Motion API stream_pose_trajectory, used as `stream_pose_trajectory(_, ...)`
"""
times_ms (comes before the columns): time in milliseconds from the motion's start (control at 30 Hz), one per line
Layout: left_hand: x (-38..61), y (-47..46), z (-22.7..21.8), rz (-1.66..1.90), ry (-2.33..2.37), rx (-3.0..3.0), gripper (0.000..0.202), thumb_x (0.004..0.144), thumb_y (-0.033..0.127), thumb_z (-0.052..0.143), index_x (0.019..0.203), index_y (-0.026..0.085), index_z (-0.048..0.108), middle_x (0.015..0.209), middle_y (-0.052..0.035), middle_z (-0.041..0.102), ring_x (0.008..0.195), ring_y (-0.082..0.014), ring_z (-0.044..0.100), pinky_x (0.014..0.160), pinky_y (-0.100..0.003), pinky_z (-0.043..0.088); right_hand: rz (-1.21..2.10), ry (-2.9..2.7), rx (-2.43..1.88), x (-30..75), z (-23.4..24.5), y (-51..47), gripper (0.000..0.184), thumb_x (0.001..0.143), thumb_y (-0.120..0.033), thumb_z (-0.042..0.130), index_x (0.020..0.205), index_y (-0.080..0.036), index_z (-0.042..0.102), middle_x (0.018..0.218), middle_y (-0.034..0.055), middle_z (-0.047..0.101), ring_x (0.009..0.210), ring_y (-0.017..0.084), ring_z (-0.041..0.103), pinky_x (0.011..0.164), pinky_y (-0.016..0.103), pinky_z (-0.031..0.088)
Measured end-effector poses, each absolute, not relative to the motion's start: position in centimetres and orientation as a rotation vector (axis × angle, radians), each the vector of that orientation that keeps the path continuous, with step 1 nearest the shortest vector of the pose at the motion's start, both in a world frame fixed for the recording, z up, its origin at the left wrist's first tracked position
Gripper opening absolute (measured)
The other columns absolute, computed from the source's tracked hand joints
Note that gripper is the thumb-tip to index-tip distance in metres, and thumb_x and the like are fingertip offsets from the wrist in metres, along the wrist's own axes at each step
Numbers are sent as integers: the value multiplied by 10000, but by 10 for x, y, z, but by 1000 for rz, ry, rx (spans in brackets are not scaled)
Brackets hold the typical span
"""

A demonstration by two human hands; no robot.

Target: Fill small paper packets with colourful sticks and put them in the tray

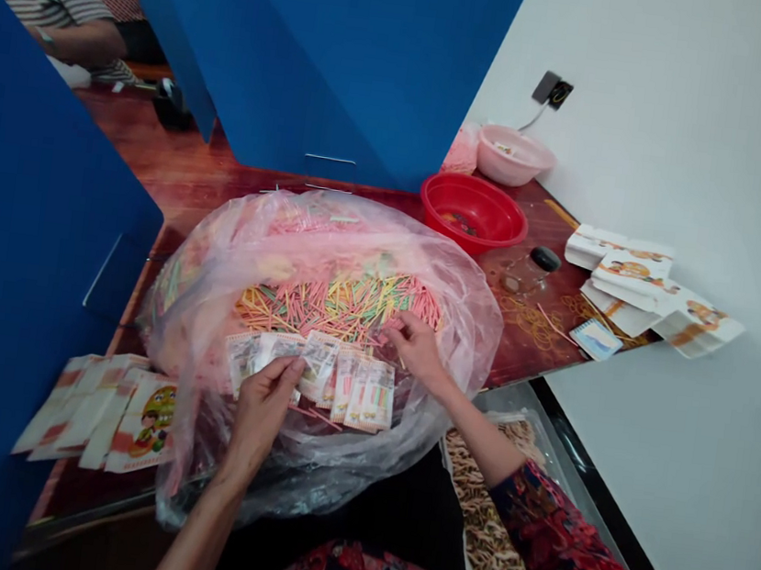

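In front of me a large clear plastic bag point(464, 286) lies open, filled with thin coloured sticks point(323, 301) in pink, yellow, green and orange. A row of small printed packets point(377, 394) rests along the near side of the sticks; those at the right show coloured sticks inside. My left hand point(270, 392) is closed, thumb and fingers pinching a packet's edge in the middle of the row. At the right of the pile, my right hand point(418, 350) has its fingers drawn together at the sticks. What lies between its fingertips is too small to make out.
Stacked printed packs point(141, 427) lie at the left table edge, more packs point(638, 275) at the right. A red basin point(476, 214), a pink basin point(514, 153) and a glass jar point(531, 271) stand behind. Blue partitions point(353, 60) enclose the table; another person's arm point(84, 41) shows beyond.
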State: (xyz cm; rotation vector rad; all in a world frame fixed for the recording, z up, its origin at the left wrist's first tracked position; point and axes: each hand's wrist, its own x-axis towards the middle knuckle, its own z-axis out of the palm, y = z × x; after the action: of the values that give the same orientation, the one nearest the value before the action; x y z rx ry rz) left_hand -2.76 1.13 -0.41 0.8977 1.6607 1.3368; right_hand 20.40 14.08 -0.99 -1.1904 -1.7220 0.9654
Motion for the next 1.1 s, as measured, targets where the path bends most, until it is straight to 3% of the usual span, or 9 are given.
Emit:
stream_pose_trajectory(200, -20, 12, -6, 1334, 1571, 928, 338, 784, 516, 736, 865, 193, 791, 774, -2, 701, 762, -166, 592, 733, -250, 479, 1455, -1250, -1029, 174, 39, 119, 248, 772, -406, 766, 823, -218, 612, 605, -40, 605, 474, 122, 476, 470, 250, 350)
stream_pose_trajectory(467, -19, 9, 2, 1337, 1483, 947, 332, 769, 510, 756, 827, 184, 785, 770, -2, 668, 758, -154, 564, 719, -242, 468, 1313, -1575, -883, 153, 67, 102, 163, 813, -345, 751, 851, -211, 665, 689, -33, 588, 591, 117, 516, 558, 252, 394)
stream_pose_trajectory(667, -20, 10, 1, 1342, 1432, 871, 374, 703, 534, 807, 838, 185, 797, 791, -6, 689, 758, -149, 573, 740, -250, 485, 1400, -1696, -875, 155, 72, 107, 214, 821, -395, 750, 862, -210, 650, 657, -46, 541, 554, 109, 441, 519, 252, 328)
stream_pose_trajectory(867, -20, 10, 4, 1362, 1432, 842, 406, 663, 554, 832, 845, 192, 813, 822, -20, 728, 790, -169, 611, 768, -273, 514, 1514, -1705, -820, 151, 71, 106, 226, 835, -411, 741, 850, -211, 636, 712, -33, 557, 600, 117, 469, 561, 255, 364)
stream_pose_trajectory(1100, -16, 12, 2, 1404, 1370, 779, 414, 712, 534, 818, 941, 189, 809, 825, -27, 763, 779, -179, 658, 768, -290, 536, 1198, -1965, -792, 144, 75, 93, 104, 972, -289, 579, 1054, -237, 616, 934, 10, 639, 839, 170, 584, 778, 309, 462)
